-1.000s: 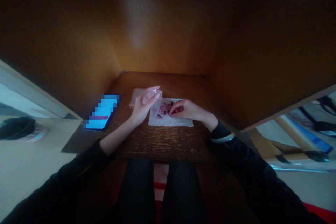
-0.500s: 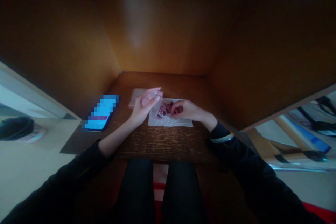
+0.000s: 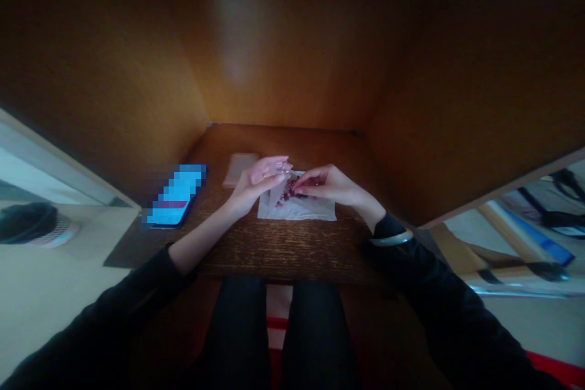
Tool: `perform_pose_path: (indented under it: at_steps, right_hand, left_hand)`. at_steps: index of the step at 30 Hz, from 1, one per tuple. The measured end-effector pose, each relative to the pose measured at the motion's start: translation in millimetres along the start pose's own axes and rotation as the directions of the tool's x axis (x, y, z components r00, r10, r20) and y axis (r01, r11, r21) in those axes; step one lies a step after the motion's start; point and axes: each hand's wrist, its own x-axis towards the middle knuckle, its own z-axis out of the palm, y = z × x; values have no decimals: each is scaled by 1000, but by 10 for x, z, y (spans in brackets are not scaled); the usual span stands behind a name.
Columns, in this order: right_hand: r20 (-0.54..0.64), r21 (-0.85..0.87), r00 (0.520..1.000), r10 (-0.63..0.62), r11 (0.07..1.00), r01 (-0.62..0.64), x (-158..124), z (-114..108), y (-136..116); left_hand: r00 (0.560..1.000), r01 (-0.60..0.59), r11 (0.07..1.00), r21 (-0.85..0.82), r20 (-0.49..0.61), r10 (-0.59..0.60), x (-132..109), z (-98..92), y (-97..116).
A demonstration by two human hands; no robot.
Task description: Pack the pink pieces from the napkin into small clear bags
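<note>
Small dark red and pink bead-like pieces [image 3: 287, 192] lie heaped on a white sheet [image 3: 315, 210] on the brown wooden desk. My left hand [image 3: 262, 180] is raised over the sheet's left edge. Its thumb and fingers close on a small clear plastic bag [image 3: 276, 190], whose see-through side hangs down in front of the pieces. At the right of the heap, my right hand [image 3: 326, 184] has its thumb and fingertips together, touching or just over the red pieces. What sits between those fingertips is too small to make out.
A flat pale translucent packet [image 3: 238, 167] lies behind my left hand. The phone [image 3: 176, 198], its screen lit and blurred out, lies at the desk's left. Wooden panels [image 3: 283, 55] enclose the back and sides. A lined bin [image 3: 46, 225] stands on the floor at left.
My left hand has shifted slightly right, and the clear bag now hangs more visibly from it. My right hand has lifted a little, its fingers stretching left toward the bag.
</note>
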Motion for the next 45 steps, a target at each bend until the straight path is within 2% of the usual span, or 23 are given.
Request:
perform_pose_path:
  at_steps: [2, 4, 6, 8, 10, 14, 19, 21, 23, 24, 27, 29, 31, 32, 34, 36, 39, 42, 45]
  right_hand:
    - [-143, 112, 990, -8, 993, 24, 1, 3, -19]
    - [-303, 172, 953, -14, 983, 70, 8, 12, -24]
    - [-416, 195, 909, -17, 975, 108, 20, 29, -27]
    - [-464, 207, 886, -17, 970, 127, 33, 51, -50]
    - [-469, 212, 882, -35, 966, 150, 43, 75, -105]
    - [-369, 153, 924, -101, 974, 168, 62, 111, -272]
    - [-152, 20, 984, -97, 995, 101, 97, 161, -431]
    - [-64, -49, 994, -93, 995, 90, 104, 168, -474]
    - [-61, -100, 993, -101, 991, 94, 106, 141, -499]
    - [-104, -110, 989, -107, 989, 95, 106, 111, -499]
    - [-287, -76, 955, -76, 996, 56, 107, -27, -413]
    - [-333, -43, 943, -10, 999, -5, 104, -123, -283]
    - [-241, -61, 969, 47, 996, -63, 93, -183, -128]
    - [-135, -79, 987, 89, 992, -100, 84, -193, -54]
    - [27, -132, 989, 144, 981, -140, 65, -178, 60]
    - [106, -187, 983, 152, 974, -130, 50, -137, 117]
    - [138, -238, 980, 143, 965, -107, 41, -85, 130]
    - [152, -280, 979, 139, 956, -92, 39, -60, 117]
    - [125, -412, 980, 155, 907, -91, 35, -25, 87]
  left_hand:
    - [998, 45, 999, -10, 48, -44, 6, -3, -9]
    - [994, 89, 995, -51, 72, -85, 12, -9, -17]
    - [987, 130, 987, -99, 107, -119, 15, -16, -17]
    - [976, 168, 977, -129, 162, -146, 16, -22, -8]
    - [963, 196, 969, -149, 215, -162, 18, -25, -1]
    - [951, 218, 958, -188, 261, -166, 28, -32, -26]
    - [946, 269, 941, -207, 240, -218, 22, -43, -77]
    - [945, 281, 936, -214, 232, -231, 14, -47, -71]
    - [948, 272, 939, -210, 224, -225, 10, -48, -43]
    - [949, 266, 943, -202, 227, -219, 11, -47, -24]
    - [953, 239, 956, -172, 232, -197, 22, -48, 23]
    - [959, 225, 959, -173, 215, -186, 32, -55, 27]
    - [963, 223, 955, -196, 196, -185, 41, -66, 10]
    - [963, 230, 951, -208, 188, -192, 44, -72, 0]
    - [964, 251, 940, -231, 151, -220, 47, -82, -7]
    - [960, 280, 927, -249, 94, -264, 44, -90, 12]
    - [945, 325, 913, -248, 51, -323, 34, -99, 66]
    - [926, 377, 893, -247, 76, -370, 23, -100, 105]
    - [913, 407, 881, -242, 120, -389, 15, -89, 117]
